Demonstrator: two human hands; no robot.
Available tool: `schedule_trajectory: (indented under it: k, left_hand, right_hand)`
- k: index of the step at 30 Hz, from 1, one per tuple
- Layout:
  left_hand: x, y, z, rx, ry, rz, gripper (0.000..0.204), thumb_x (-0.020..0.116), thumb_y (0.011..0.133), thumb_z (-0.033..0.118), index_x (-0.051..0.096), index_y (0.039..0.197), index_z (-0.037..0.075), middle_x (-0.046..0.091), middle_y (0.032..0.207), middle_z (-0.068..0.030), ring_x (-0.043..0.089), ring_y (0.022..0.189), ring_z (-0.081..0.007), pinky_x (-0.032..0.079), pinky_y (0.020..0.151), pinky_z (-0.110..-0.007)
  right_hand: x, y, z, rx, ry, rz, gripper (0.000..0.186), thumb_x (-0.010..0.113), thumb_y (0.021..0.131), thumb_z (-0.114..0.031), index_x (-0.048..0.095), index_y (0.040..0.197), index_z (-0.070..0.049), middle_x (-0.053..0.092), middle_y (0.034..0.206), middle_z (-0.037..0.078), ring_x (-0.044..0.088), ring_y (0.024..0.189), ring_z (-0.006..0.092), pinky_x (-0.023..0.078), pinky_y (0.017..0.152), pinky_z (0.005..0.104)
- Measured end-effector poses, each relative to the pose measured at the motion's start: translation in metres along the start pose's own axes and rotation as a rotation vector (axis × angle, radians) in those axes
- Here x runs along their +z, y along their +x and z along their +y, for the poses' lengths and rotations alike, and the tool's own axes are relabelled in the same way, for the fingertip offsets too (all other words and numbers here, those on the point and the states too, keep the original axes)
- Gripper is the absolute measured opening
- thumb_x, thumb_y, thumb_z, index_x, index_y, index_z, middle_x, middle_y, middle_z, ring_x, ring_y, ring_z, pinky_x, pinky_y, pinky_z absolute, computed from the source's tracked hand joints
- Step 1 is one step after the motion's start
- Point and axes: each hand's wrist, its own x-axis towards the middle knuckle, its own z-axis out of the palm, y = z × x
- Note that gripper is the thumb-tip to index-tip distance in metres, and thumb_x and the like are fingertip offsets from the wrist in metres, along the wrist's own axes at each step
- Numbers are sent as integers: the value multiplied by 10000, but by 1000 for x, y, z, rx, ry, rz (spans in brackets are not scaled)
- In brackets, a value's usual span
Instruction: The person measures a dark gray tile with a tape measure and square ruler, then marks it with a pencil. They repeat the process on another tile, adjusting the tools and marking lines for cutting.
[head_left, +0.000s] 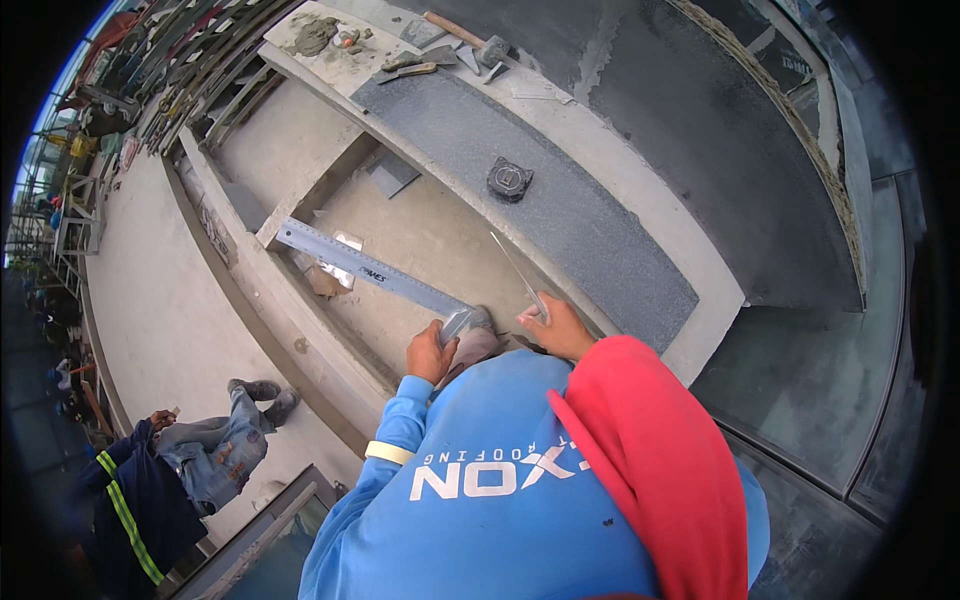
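My left hand [432,352] is closed around the stock of a try square, whose ruled metal blade [375,270] points away to the upper left over a concrete recess. Pinched in my right hand [562,328] is a thin, pale pointed tool [517,265]; its exact kind does not show. Its tip points up and left, beside a long dark grey stone slab [590,225] set along the ledge. A black tape measure [510,178] lies on that slab, beyond my right hand. Part of a shoe [477,335] shows beside my left hand.
A wooden-handled mallet [492,50], a trowel [437,56] and a mortar heap [312,36] lie on the ledge's far end. A small grey tile piece [391,175] rests in the recess. Low concrete walls run left. A person in dark clothing [150,500] sits at lower left.
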Motion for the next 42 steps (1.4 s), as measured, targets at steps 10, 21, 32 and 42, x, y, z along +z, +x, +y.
schedule_trajectory:
  k: [10, 21, 32, 42]
  left_hand:
    - [-109, 55, -58, -105, 198, -36, 427, 796, 801, 298, 631, 1086, 26, 709, 954, -249, 689, 894, -431, 552, 773, -498]
    - [-56, 80, -220, -645, 171, -194, 582, 867, 750, 352, 661, 1156, -10, 738, 993, -222, 736, 853, -333, 581, 746, -426]
    - [-270, 169, -304, -1105, 50, -80, 588, 875, 774, 301, 645, 1199, -32, 760, 932, -144, 749, 684, -189, 586, 593, -338]
    - [-347, 344, -391, -904, -311, 287, 432, 809, 856, 281, 619, 1130, 6, 716, 814, -155, 692, 599, -225, 553, 517, -363]
  right_hand:
    - [24, 121, -104, -439, -58, 155, 491, 585, 1010, -256, 503, 1448, -50, 691, 1115, 250, 676, 905, 379, 512, 831, 439]
    - [72, 264, -169, -531, -365, -193, 520, 573, 1003, -224, 467, 1512, -230, 683, 1059, 199, 663, 921, 370, 523, 823, 450]
    - [114, 528, -335, -845, -337, -226, 554, 667, 947, -228, 503, 1473, -168, 675, 923, 167, 648, 807, 373, 527, 723, 447]
    - [151, 681, -503, -1049, -292, -54, 554, 694, 918, -189, 531, 1446, -148, 690, 968, 164, 665, 811, 377, 534, 698, 447]
